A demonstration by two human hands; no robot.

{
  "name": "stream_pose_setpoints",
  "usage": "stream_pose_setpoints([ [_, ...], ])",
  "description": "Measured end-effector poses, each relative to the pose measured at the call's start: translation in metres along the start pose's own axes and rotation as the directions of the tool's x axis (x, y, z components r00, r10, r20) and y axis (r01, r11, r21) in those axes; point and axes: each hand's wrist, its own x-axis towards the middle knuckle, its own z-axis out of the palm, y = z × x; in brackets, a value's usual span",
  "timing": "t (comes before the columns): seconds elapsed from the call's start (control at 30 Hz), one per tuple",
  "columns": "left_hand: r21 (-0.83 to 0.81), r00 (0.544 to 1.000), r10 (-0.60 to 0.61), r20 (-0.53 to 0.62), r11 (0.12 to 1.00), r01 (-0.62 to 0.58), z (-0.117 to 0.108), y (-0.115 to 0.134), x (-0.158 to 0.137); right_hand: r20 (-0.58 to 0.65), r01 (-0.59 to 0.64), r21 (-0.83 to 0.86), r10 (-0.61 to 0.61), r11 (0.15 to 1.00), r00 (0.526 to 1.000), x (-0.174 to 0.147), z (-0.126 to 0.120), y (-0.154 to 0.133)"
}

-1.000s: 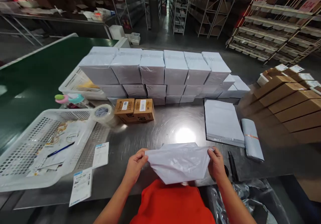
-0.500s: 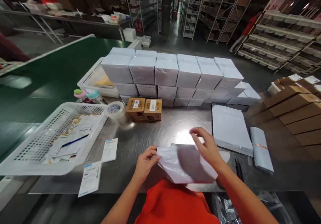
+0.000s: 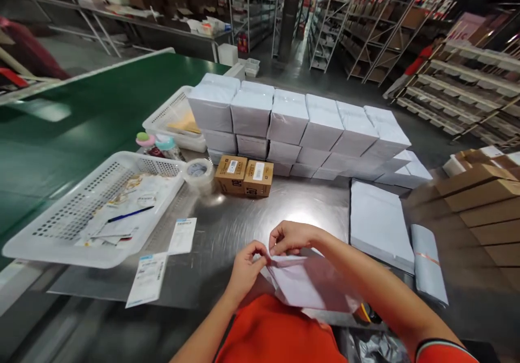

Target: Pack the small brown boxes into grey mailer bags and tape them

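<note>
A white plastic mailer bag lies at the near edge of the steel table, right in front of me. My left hand pinches its upper left corner. My right hand has reached across and pinches the same corner beside the left fingers. Both hands meet over the bag's top edge. An orange garment shows below the bag.
A wall of white wrapped boxes stands at the back, with two small brown cartons and a tape roll before it. White baskets and labels lie left. Flat mailers and brown cartons lie right.
My right hand let go of the bag's right side and moved left across it to the corner held by my left hand. The view shifted, so everything sits further right.
</note>
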Motion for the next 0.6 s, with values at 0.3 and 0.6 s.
stream_pose_setpoints([
  [0.3,0.084,0.999,0.033,-0.005,0.996,-0.032,0.000,0.002,-0.003,-0.253,0.044,-0.311,-0.127,0.949,0.959,0.002,0.021,-0.002],
  [0.6,0.070,0.998,0.004,-0.056,0.998,0.000,-0.001,-0.003,-0.003,-0.352,0.082,-0.327,-0.202,0.942,0.914,-0.011,0.015,-0.014],
])
